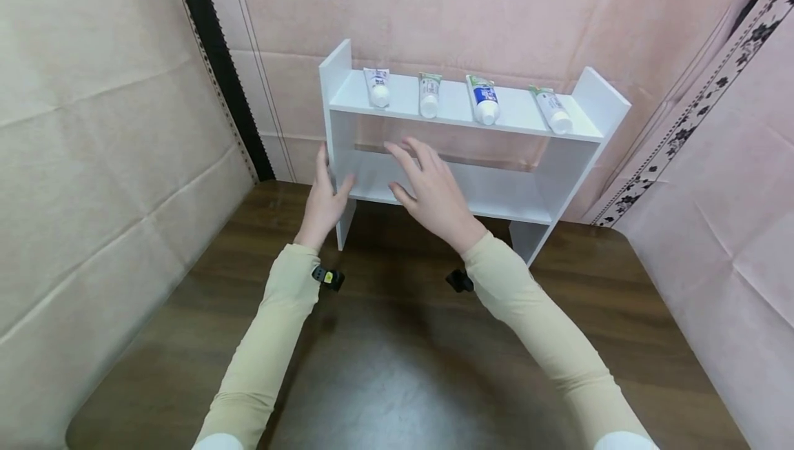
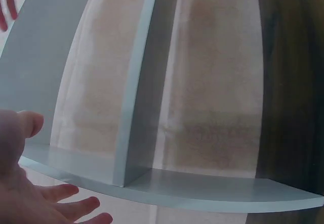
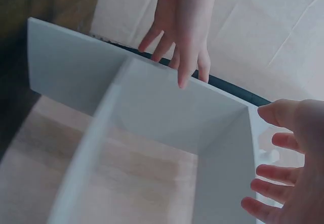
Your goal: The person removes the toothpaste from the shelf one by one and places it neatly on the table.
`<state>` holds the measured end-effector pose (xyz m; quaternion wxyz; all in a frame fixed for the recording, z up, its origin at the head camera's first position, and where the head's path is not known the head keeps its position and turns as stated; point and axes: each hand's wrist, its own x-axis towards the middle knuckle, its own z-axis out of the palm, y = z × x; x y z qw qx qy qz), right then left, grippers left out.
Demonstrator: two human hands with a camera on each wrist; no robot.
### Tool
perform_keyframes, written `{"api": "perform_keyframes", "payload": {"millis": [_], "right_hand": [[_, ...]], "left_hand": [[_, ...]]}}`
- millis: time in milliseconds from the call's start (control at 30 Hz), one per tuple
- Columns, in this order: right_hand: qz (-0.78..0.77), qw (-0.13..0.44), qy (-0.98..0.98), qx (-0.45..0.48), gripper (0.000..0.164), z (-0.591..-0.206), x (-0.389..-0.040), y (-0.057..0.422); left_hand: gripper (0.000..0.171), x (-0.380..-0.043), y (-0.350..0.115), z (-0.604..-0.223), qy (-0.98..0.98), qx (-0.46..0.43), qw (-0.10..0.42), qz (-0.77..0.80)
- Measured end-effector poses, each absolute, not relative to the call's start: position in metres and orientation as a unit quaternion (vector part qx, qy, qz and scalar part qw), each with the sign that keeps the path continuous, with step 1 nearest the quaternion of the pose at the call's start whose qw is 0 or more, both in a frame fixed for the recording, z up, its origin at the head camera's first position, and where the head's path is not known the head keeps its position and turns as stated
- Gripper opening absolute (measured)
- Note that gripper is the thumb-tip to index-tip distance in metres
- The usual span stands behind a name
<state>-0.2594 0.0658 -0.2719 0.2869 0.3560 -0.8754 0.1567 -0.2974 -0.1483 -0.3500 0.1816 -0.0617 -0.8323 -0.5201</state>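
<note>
and here's the brown wooden table [image 1: 384,374], light gleaming off its surface, with a white shelf unit [image 1: 496,190] standing upright at the back! up on the top board [image 1: 455,91], four spaced-out tubes: white one [image 1: 378,85], slim one [image 1: 429,91], blue-and-white one [image 1: 484,96], slanted one [image 1: 548,107], caps all frontward!

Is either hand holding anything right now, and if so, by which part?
Nothing appears held. The right hand is empty; the left hand straddles the edge of the left side panel on the white shelf, no grip visible, contact unclear.
</note>
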Motion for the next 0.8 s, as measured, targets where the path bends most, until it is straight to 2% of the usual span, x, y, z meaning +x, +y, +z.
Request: {"api": "perform_keyframes", "payload": {"millis": [333, 500, 633, 800], "right_hand": [[0.126, 0.299, -0.884, 0.337, 0.07, -0.234, -0.283, 0.036], [0.109, 0.291, -0.899, 0.308, 0.075, -0.223, -0.292, 0.024], [0.124, 0.293, -0.902, 0.29, 0.069, -0.222, -0.292, 0.016], [0.152, 0.343, -0.881, 0.289, 0.054, -0.225, -0.287, 0.01]], "left_hand": [[0.082, -0.299, -0.142, -0.344, -0.824, -0.055, 0.233, -0.514], [0.079, -0.301, -0.142, -0.346, -0.829, -0.042, 0.275, -0.486], [0.078, -0.302, -0.144, -0.348, -0.833, -0.036, 0.301, -0.463], [0.078, -0.303, -0.145, -0.349, -0.835, -0.038, 0.31, -0.453]]}}
